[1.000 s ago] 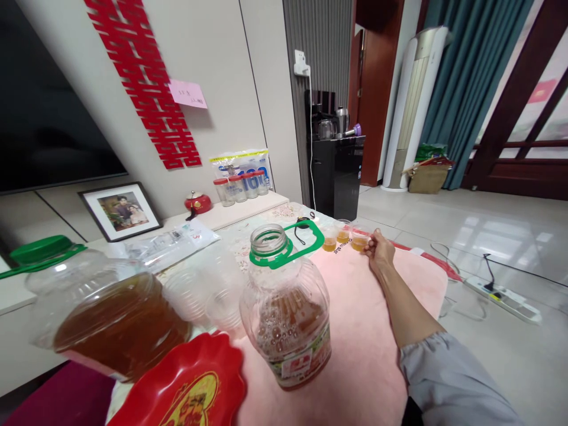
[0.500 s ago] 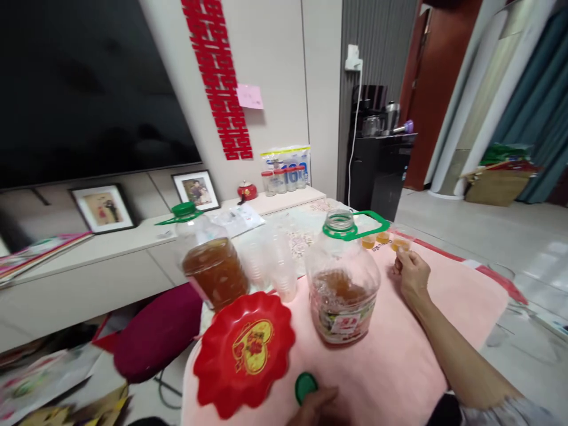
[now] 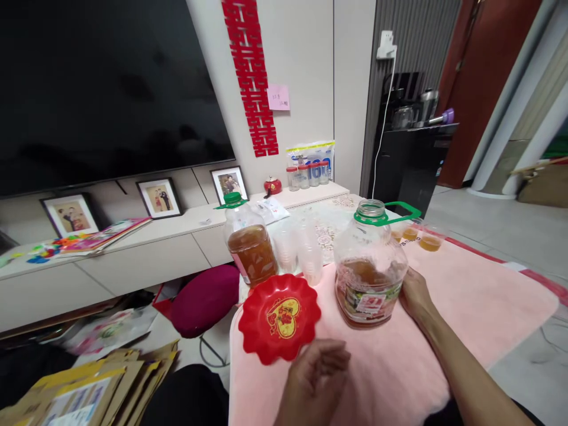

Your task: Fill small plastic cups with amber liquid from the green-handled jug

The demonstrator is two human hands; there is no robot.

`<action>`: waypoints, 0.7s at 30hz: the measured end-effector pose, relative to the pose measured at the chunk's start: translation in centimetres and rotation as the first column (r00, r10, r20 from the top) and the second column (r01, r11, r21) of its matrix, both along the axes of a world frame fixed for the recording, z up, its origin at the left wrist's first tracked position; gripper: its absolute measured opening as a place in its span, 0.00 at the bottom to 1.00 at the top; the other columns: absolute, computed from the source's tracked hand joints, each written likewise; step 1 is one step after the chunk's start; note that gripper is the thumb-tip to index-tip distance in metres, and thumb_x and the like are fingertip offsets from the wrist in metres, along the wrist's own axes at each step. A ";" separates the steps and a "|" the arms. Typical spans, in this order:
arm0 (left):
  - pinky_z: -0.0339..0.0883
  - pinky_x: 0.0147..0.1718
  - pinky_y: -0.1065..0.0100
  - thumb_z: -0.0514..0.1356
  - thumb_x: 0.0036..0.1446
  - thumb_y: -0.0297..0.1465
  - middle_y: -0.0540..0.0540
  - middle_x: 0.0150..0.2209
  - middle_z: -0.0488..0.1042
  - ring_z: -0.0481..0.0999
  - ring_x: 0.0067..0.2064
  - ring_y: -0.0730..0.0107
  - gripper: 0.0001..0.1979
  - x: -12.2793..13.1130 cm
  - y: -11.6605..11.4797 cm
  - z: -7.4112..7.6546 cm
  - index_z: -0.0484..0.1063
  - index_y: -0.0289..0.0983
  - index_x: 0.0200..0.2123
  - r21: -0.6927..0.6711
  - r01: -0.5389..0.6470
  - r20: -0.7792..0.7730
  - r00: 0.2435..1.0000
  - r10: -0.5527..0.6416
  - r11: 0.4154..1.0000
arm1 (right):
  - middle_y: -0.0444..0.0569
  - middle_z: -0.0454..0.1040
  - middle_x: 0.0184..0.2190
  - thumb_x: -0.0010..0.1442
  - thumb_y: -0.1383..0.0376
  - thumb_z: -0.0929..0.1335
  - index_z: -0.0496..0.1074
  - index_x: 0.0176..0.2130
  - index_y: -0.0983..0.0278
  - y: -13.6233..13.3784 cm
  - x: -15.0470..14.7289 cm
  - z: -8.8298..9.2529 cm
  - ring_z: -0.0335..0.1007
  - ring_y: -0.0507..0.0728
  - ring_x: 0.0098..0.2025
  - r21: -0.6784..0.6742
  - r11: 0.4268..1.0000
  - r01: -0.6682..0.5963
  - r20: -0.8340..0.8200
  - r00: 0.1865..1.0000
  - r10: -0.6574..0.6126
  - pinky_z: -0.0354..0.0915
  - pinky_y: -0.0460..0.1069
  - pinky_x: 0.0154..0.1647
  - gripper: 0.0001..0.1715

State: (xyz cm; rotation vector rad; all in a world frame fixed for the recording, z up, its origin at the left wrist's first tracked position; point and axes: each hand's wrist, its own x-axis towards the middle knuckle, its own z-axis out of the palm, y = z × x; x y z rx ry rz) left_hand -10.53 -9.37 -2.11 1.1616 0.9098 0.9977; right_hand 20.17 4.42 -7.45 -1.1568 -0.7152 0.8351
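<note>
Head view: I have the right hand (image 3: 415, 291) against the open plastic jug (image 3: 370, 287) standing on the pink-covered counter (image 3: 481, 296), seemingly to steady it, and the left hand (image 3: 318, 376) half-curled beside the red scalloped dish (image 3: 255, 331), though I cannot tell whether either grips anything.

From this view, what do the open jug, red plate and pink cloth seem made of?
Open jug: likely glossy clear plastic; liquid shows through its wall. Red plate: probably smooth plastic; even colour, moulded-looking wavy rim. Pink cloth: matte, soft-looking fabric; no shine, fibre unclear.
</note>
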 end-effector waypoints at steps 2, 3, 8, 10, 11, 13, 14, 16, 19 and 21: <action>0.74 0.50 0.64 0.63 0.61 0.39 0.40 0.50 0.80 0.80 0.48 0.67 0.17 -1.4 2.0 3.1 0.78 0.39 0.51 0.155 0.024 -0.283 0.959 0.021 0.988 | 0.40 0.68 0.17 0.47 0.50 0.79 0.69 0.24 0.58 0.0 0.2 0.0 0.66 0.55 0.23 -0.011 1.000 -0.019 0.017 1.000 0.019 0.64 0.49 0.22 0.22; 0.74 0.53 0.61 0.60 0.62 0.35 0.40 0.52 0.78 0.79 0.51 0.66 0.15 -2.0 3.1 4.6 0.78 0.39 0.50 0.312 0.079 -0.428 0.902 0.066 0.947 | 0.41 0.68 0.17 0.47 0.51 0.80 0.69 0.24 0.58 0.0 0.2 0.0 0.66 0.56 0.23 -0.018 0.999 -0.027 0.026 0.999 0.028 0.64 0.49 0.22 0.21; 0.67 0.67 0.53 0.53 0.65 0.27 0.38 0.62 0.69 0.70 0.65 0.61 0.18 -3.5 9.4 10.2 0.74 0.37 0.56 0.540 0.318 -0.794 0.499 0.347 0.779 | 0.41 0.68 0.16 0.47 0.53 0.80 0.70 0.23 0.59 -0.1 0.2 -0.2 0.68 0.56 0.24 -0.034 0.998 -0.049 0.054 0.997 0.051 0.64 0.49 0.23 0.20; 0.63 0.70 0.49 0.53 0.64 0.24 0.37 0.67 0.64 0.65 0.69 0.57 0.20 -2.9 11.4 11.2 0.73 0.35 0.57 0.517 0.386 -0.839 0.407 0.362 0.764 | 0.40 0.68 0.16 0.47 0.53 0.79 0.70 0.23 0.58 0.0 0.2 -0.1 0.67 0.56 0.24 -0.037 0.998 -0.056 0.058 0.997 0.058 0.63 0.48 0.23 0.19; 0.62 0.69 0.46 0.54 0.62 0.23 0.36 0.68 0.62 0.63 0.69 0.54 0.21 -2.5 12.3 11.5 0.72 0.34 0.58 0.501 0.420 -0.856 0.372 0.359 0.757 | 0.40 0.68 0.16 0.47 0.53 0.79 0.70 0.23 0.58 0.0 0.2 -0.1 0.67 0.56 0.24 -0.038 0.998 -0.059 0.060 0.996 0.061 0.63 0.49 0.23 0.19; 0.63 0.67 0.43 0.55 0.60 0.20 0.36 0.71 0.60 0.61 0.70 0.49 0.23 -1.6 13.8 11.8 0.73 0.33 0.58 0.451 0.495 -0.891 0.288 0.350 0.742 | 0.41 0.69 0.16 0.47 0.53 0.79 0.71 0.24 0.58 0.0 0.2 0.0 0.67 0.57 0.24 -0.039 0.997 -0.064 0.062 0.996 0.067 0.64 0.49 0.23 0.19; 0.65 0.66 0.42 0.55 0.59 0.20 0.35 0.71 0.61 0.61 0.69 0.48 0.23 -1.2 14.5 11.9 0.74 0.33 0.56 0.421 0.532 -0.907 0.246 0.341 0.735 | 0.41 0.69 0.16 0.47 0.53 0.79 0.71 0.24 0.58 0.0 0.2 0.0 0.68 0.57 0.25 -0.038 0.997 -0.067 0.063 0.996 0.069 0.64 0.49 0.24 0.19; 0.67 0.63 0.43 0.57 0.57 0.20 0.36 0.69 0.64 0.62 0.67 0.48 0.20 -0.5 15.5 12.0 0.77 0.33 0.52 0.355 0.594 -0.932 0.164 0.323 0.722 | 0.41 0.70 0.17 0.46 0.53 0.79 0.72 0.24 0.58 0.0 0.2 0.0 0.68 0.57 0.25 -0.036 0.996 -0.076 0.066 0.995 0.078 0.65 0.49 0.24 0.18; 0.69 0.59 0.46 0.60 0.58 0.22 0.37 0.63 0.69 0.65 0.63 0.50 0.14 0.2 16.6 12.0 0.79 0.33 0.47 0.277 0.641 -0.946 0.052 0.320 0.716 | 0.41 0.70 0.17 0.46 0.53 0.79 0.72 0.24 0.58 0.1 0.3 -0.1 0.68 0.57 0.25 -0.030 0.995 -0.097 0.073 0.992 0.099 0.65 0.49 0.24 0.18; 0.69 0.58 0.48 0.61 0.60 0.25 0.39 0.59 0.71 0.67 0.62 0.53 0.09 0.4 17.1 11.9 0.78 0.33 0.44 0.246 0.652 -0.945 -0.005 0.328 0.717 | 0.41 0.70 0.17 0.46 0.53 0.79 0.72 0.24 0.59 0.1 0.4 -0.3 0.67 0.56 0.24 -0.025 0.994 -0.108 0.081 0.991 0.110 0.64 0.49 0.24 0.18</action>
